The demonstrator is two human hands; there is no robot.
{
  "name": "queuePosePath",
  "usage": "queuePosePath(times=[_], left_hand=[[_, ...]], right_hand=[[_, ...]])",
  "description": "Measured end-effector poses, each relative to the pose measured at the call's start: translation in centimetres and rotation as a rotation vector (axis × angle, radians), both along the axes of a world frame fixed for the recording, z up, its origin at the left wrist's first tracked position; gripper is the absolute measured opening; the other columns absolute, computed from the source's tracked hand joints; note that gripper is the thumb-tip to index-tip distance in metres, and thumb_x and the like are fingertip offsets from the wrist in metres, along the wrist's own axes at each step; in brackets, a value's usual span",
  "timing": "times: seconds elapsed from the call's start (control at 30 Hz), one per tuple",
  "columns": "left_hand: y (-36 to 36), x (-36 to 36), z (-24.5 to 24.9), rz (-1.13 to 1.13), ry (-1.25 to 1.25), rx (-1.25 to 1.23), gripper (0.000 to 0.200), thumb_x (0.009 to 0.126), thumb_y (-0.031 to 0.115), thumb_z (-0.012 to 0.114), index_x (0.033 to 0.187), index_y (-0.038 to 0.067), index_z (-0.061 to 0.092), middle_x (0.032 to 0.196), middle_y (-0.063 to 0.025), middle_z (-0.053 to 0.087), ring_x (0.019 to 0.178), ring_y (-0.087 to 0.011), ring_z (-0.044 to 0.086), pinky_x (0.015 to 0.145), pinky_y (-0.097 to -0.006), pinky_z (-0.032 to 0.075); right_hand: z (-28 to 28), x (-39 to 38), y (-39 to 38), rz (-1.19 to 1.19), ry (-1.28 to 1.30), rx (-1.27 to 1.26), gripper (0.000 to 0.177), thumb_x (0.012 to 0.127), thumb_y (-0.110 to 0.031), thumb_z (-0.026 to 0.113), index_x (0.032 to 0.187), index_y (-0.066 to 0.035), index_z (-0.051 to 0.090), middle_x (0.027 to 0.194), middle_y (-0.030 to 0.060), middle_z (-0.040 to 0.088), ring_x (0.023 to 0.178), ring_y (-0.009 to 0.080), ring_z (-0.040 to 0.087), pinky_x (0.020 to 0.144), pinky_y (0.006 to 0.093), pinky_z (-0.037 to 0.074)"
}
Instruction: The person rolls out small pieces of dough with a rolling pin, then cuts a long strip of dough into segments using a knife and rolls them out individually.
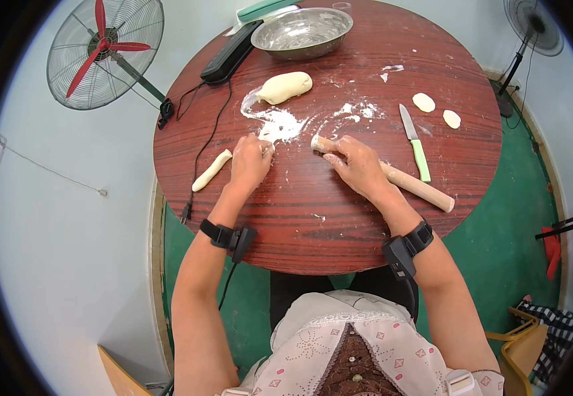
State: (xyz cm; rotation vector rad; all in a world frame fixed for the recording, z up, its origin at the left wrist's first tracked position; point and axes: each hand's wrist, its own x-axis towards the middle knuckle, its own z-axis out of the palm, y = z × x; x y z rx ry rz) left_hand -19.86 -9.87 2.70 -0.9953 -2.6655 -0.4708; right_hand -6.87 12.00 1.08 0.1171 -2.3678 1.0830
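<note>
My left hand (pixel 252 160) is closed at the lower edge of a patch of white flour (pixel 281 125), its fingertips pinched on a small pale piece that looks like dough. Left of it lies a short dough roll (pixel 212 170). My right hand (pixel 358 165) is closed round a wooden rolling pin (pixel 418 186), which slants across the table from upper left to lower right. A large dough lump (pixel 285 88) rests beyond the flour. Two flat dough rounds (pixel 424 102) lie at the right, near a knife with a green handle (pixel 420 160).
A metal basin (pixel 301 32) stands at the back of the round table (pixel 299 244), beside a long black case (pixel 231 53). A black cable runs down the table's left side. Fans (pixel 105 46) stand beyond the table on both sides.
</note>
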Motion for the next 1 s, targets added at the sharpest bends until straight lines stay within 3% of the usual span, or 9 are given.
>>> queuePosePath(times=[0.2,0.3,0.4,0.6,0.7,0.8,0.9,1.0], left_hand=[[-1.7,-0.2,-1.1,-0.032,0.101,0.093,0.02,0.086,0.004,0.056,0.1,0.001,0.07,0.105,-0.0135,0.063,0.099,-0.0324,0.054,0.086,-0.0414,0.045],[-2.1,0.5,-1.0,-0.136,0.17,-0.032,0.028,0.089,0.005,0.053,0.113,0.001,0.065,0.122,-0.0126,0.059,0.11,-0.032,0.051,0.092,-0.0452,0.041],[-2.3,1.7,-1.0,-0.169,0.106,-0.188,0.037,0.092,0.008,0.052,0.128,0.004,0.055,0.136,-0.0118,0.052,0.126,-0.0341,0.042,0.103,-0.0501,0.032],[-2.1,2.3,-1.1,-0.098,-0.093,-0.254,0.038,0.097,0.017,0.045,0.134,0.006,0.051,0.145,-0.0124,0.044,0.141,-0.0355,0.026,0.112,-0.0555,0.017],[-2.4,1.8,-0.7,-0.136,-0.18,-0.233,0.039,0.096,0.016,0.047,0.132,0.003,0.05,0.144,-0.0119,0.045,0.142,-0.0357,0.024,0.112,-0.0597,0.016],[-2.9,1.1,-0.9,-0.12,-0.119,-0.171,0.039,0.093,0.014,0.054,0.13,0.004,0.054,0.14,-0.014,0.048,0.137,-0.0355,0.033,0.112,-0.0525,0.023],[-2.5,1.1,-0.9,-0.114,-0.044,0.124,0.036,0.084,0.011,0.065,0.118,0.003,0.061,0.122,-0.0155,0.059,0.118,-0.0355,0.05,0.101,-0.0457,0.038],[-1.4,1.5,-0.6,-0.075,0.101,0.078,0.026,0.076,0.012,0.071,0.1,0.003,0.067,0.098,-0.0115,0.062,0.095,-0.0303,0.056,0.084,-0.0417,0.044]], right_hand=[[0.2,0.1,-0.1,0.007,0.005,-0.001,0.014,0.084,-0.014,0.065,0.092,-0.003,0.064,0.084,0.0142,0.06,0.079,0.0342,0.059,0.07,0.0434,0.047],[0.4,0.1,-0.1,0.008,0.013,0.015,0.014,0.085,-0.013,0.066,0.095,-0.004,0.065,0.082,0.0135,0.059,0.077,0.0323,0.059,0.068,0.0409,0.046],[0.3,0.1,-0.1,0.006,0.019,0.019,0.014,0.086,-0.013,0.066,0.097,-0.004,0.066,0.082,0.0132,0.059,0.075,0.0315,0.058,0.068,0.0397,0.046],[0.3,0.2,-0.1,0.009,0.0,0.011,0.014,0.085,-0.013,0.064,0.096,-0.004,0.066,0.084,0.0138,0.06,0.079,0.0335,0.059,0.07,0.0421,0.047],[0.6,0.2,-0.2,0.013,-0.021,-0.002,0.015,0.085,-0.014,0.064,0.097,-0.004,0.066,0.085,0.0143,0.061,0.081,0.0348,0.06,0.071,0.0432,0.048],[0.2,0.0,0.0,-0.005,-0.021,-0.035,0.016,0.086,-0.014,0.064,0.098,-0.005,0.067,0.086,0.0146,0.061,0.081,0.0351,0.06,0.071,0.0427,0.048],[-0.2,-0.2,0.2,-0.023,0.005,-0.068,0.015,0.086,-0.014,0.064,0.097,-0.004,0.067,0.086,0.0146,0.062,0.08,0.035,0.06,0.07,0.0422,0.048],[-0.3,-0.3,0.1,-0.032,0.025,-0.054,0.015,0.086,-0.014,0.064,0.097,-0.004,0.067,0.086,0.0143,0.062,0.079,0.0347,0.06,0.07,0.042,0.048]])
